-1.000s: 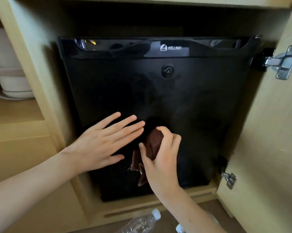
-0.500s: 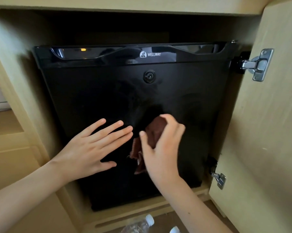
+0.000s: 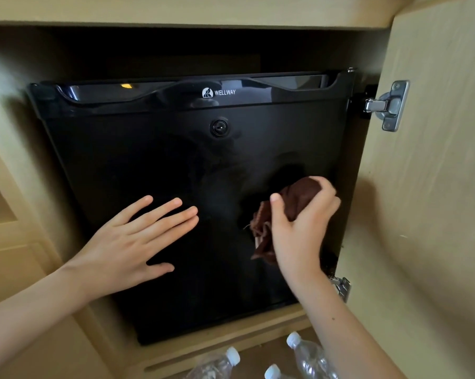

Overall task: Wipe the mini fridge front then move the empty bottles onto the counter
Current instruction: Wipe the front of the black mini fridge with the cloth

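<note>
Head view: cabinet (image 3: 17, 149) holds mini fridge (image 3: 176, 165), capped clear bottles (image 3: 310, 356) below it.

The only readable text is the brand name "WELLWAY" (image 3: 225, 92). It is printed in small white capitals on the glossy black band along the top of the fridge (image 3: 149, 160) door, in the upper middle of the frame. Just left of the word sits a small round white logo (image 3: 207, 93). Its emblem is too small to make out.
</note>
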